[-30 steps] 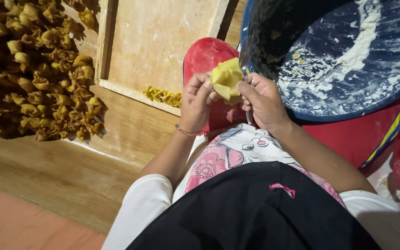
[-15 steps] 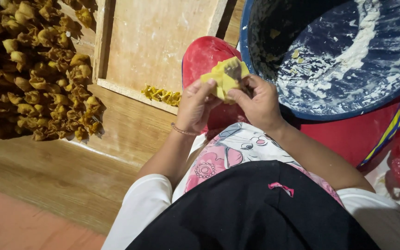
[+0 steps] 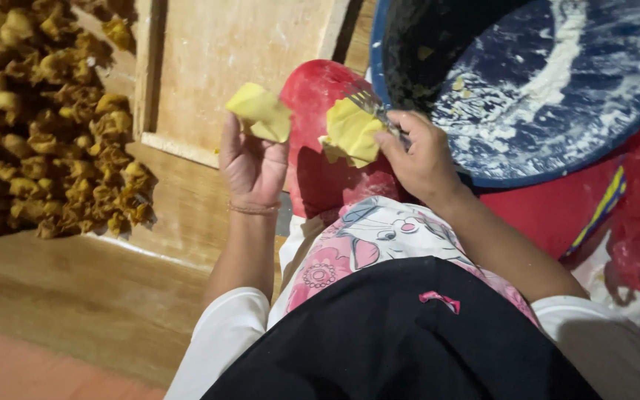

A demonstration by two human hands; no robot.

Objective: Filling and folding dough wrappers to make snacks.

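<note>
Wooden board (image 3: 238, 67) matt, rough; blue basin (image 3: 557, 89) plastic, flour-smeared; fork (image 3: 375, 107) probably metal; yellow dough (image 3: 261, 111) soft, matt.

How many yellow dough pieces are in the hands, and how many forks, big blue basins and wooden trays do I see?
Yellow dough pieces: 2, one in the left hand at, one in the right hand at
Fork: 1
Blue basin: 1
Wooden tray: 1
Total: 5

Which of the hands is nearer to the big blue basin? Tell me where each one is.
Right. The right hand, holding a yellow wrapper and a fork, is at the blue basin's rim. The left hand, holding another yellow piece, is farther off, by the wooden board.
</note>
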